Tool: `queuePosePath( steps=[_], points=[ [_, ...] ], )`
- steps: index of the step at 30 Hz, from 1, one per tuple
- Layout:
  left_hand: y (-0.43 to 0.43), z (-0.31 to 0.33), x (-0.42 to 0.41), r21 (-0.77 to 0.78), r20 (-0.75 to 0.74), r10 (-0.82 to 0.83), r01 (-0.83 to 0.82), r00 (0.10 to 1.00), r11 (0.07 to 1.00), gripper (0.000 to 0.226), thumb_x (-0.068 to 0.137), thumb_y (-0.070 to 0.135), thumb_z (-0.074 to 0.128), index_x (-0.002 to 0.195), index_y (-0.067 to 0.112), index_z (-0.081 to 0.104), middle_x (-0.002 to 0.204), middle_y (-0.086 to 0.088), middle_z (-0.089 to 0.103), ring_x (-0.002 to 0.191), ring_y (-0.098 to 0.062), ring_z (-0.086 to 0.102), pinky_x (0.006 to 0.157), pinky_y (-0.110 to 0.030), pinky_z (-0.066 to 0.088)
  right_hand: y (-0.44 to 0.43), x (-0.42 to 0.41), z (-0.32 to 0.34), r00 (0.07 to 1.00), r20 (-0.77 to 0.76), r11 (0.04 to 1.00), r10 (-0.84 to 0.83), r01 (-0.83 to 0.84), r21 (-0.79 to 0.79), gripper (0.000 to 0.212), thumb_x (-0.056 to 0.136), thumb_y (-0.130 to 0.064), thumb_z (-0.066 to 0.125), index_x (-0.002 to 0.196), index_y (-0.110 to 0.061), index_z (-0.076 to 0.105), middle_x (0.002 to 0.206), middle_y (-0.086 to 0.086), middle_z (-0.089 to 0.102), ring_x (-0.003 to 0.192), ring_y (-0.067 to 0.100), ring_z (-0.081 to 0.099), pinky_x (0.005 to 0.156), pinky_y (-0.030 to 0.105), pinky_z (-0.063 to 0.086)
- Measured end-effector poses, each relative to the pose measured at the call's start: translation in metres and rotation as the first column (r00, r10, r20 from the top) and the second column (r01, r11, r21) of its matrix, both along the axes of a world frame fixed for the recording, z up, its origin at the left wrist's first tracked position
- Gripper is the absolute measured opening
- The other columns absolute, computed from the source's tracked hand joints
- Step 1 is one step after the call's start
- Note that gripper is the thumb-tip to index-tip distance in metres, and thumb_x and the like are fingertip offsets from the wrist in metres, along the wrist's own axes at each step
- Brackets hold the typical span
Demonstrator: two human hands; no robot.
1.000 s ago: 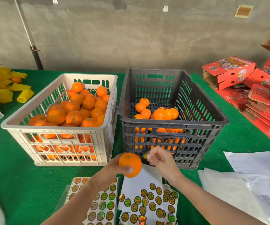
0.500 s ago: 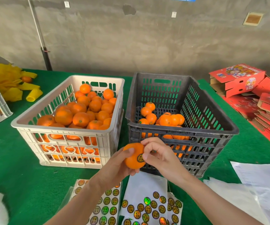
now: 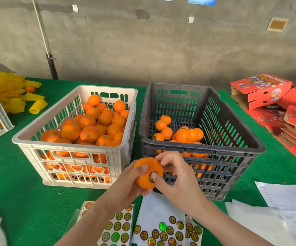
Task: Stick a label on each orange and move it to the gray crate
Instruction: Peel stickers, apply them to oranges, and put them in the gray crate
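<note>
At centre frame our left hand (image 3: 125,181) grips the orange (image 3: 146,172), where the right (image 3: 175,176) now thumbs down a label (image 3: 150,177) absent a second ago, leaving only the gray crate (image 3: 232,150).

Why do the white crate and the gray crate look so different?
The white crate is piled almost to its rim with oranges; the gray crate holds only a small heap at the bottom. The white crate has heart-shaped cutouts in its front wall; the gray crate has plain slots. Some oranges in the gray crate show round labels; none show in the white crate. Both are slotted plastic crates standing side by side on the green table.
</note>
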State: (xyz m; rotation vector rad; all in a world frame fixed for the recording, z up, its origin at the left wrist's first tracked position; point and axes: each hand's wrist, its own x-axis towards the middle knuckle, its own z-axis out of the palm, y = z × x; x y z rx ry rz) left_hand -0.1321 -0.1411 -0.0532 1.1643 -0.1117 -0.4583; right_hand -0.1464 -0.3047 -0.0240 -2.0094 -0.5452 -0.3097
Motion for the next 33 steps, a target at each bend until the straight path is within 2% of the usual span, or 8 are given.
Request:
queuePosePath(
  steps=[6, 10, 14, 17, 20, 22, 27, 33],
  points=[
    [-0.004, 0.028, -0.004, 0.205, 0.203, 0.135, -0.177, 0.970, 0.963, 0.072, 0.068, 0.068, 0.059, 0.117, 0.016, 0.053, 0.086, -0.007, 0.065, 0.066, -0.024, 0.058, 0.060, -0.024, 0.048, 0.003, -0.001, 0.009, 0.996, -0.041, 0.997, 0.083, -0.083, 0.001, 0.058, 0.083, -0.056, 0.057, 0.134, -0.040, 0.034, 0.132, -0.021, 0.045, 0.122, 0.000, 0.047, 0.095, 0.021, 0.044],
    [-0.013, 0.060, 0.020, 0.258, 0.387, 0.194, -0.308, 0.901, 0.916, 0.076, 0.074, 0.080, 0.043, 0.117, 0.020, 0.058, 0.105, -0.005, 0.068, 0.093, -0.011, 0.068, 0.071, -0.018, 0.055, 0.008, 0.023, 0.043, 0.993, 0.109, 0.999, 0.044, -0.041, -0.031, 0.072, 0.072, -0.031, 0.078, 0.129, -0.040, 0.034, 0.129, -0.021, 0.039, 0.118, -0.003, 0.045, 0.088, 0.011, 0.044],
    [-0.028, 0.082, 0.082, 0.271, 0.513, 0.284, -0.467, 0.810, 0.842, 0.067, 0.087, 0.069, 0.020, 0.093, 0.020, 0.064, 0.086, -0.008, 0.070, 0.083, -0.016, 0.068, 0.078, -0.036, 0.056, -0.006, 0.086, 0.080, 0.974, 0.196, 0.990, -0.116, 0.129, -0.053, 0.077, 0.064, -0.024, 0.082, 0.128, -0.028, 0.039, 0.119, -0.013, 0.043, 0.104, -0.005, 0.044, 0.084, 0.004, 0.036],
    [-0.038, 0.079, 0.138, 0.576, 0.653, 0.048, -0.537, 0.756, 0.616, 0.024, 0.102, 0.028, 0.038, 0.104, 0.016, 0.059, 0.088, -0.004, 0.063, 0.084, -0.022, 0.060, 0.082, -0.044, 0.049, -0.022, 0.163, 0.093, 0.962, 0.008, 0.957, -0.274, 0.273, -0.100, 0.082, 0.065, -0.015, 0.082, 0.133, -0.018, 0.037, 0.114, -0.003, 0.045, 0.105, 0.012, 0.046, 0.078, 0.017, 0.034],
    [-0.041, 0.067, 0.169, 0.809, 0.584, -0.399, -0.547, 0.707, 0.215, 0.025, 0.096, 0.019, 0.050, 0.120, 0.011, 0.055, 0.113, -0.010, 0.062, 0.105, -0.027, 0.057, 0.087, -0.039, 0.046, -0.037, 0.233, 0.076, 0.927, -0.143, 0.884, -0.348, 0.274, -0.378, 0.083, 0.070, -0.011, 0.078, 0.137, -0.013, 0.031, 0.123, 0.009, 0.049, 0.115, 0.026, 0.049, 0.079, 0.024, 0.035],
    [-0.043, 0.061, 0.174, 0.830, 0.515, -0.532, -0.546, 0.672, 0.112, 0.029, 0.094, 0.020, 0.054, 0.122, 0.013, 0.054, 0.118, -0.010, 0.059, 0.109, -0.028, 0.055, 0.086, -0.038, 0.044, -0.045, 0.267, 0.054, 0.918, -0.153, 0.763, -0.366, 0.201, -0.615, 0.083, 0.071, -0.010, 0.075, 0.139, -0.010, 0.027, 0.125, 0.016, 0.051, 0.115, 0.032, 0.052, 0.080, 0.029, 0.040],
    [-0.041, 0.056, 0.175, 0.833, 0.534, -0.529, -0.517, 0.659, 0.197, 0.033, 0.095, 0.023, 0.056, 0.126, 0.011, 0.053, 0.116, -0.008, 0.059, 0.109, -0.025, 0.053, 0.080, -0.029, 0.036, -0.061, 0.316, 0.003, 0.895, -0.194, 0.487, -0.402, 0.029, -0.873, 0.088, 0.075, -0.008, 0.069, 0.144, -0.009, 0.016, 0.122, 0.018, 0.052, 0.109, 0.037, 0.052, 0.078, 0.041, 0.049],
    [-0.037, 0.065, 0.171, 0.810, 0.584, -0.454, -0.451, 0.673, 0.374, 0.031, 0.095, 0.019, 0.056, 0.124, 0.010, 0.055, 0.124, -0.008, 0.058, 0.113, -0.023, 0.052, 0.095, -0.034, 0.042, -0.071, 0.341, -0.035, 0.879, -0.182, 0.388, -0.441, 0.004, -0.922, 0.076, 0.088, -0.017, 0.055, 0.149, -0.011, 0.009, 0.142, 0.021, 0.037, 0.124, 0.042, 0.042, 0.098, 0.050, 0.042]
  ],
)
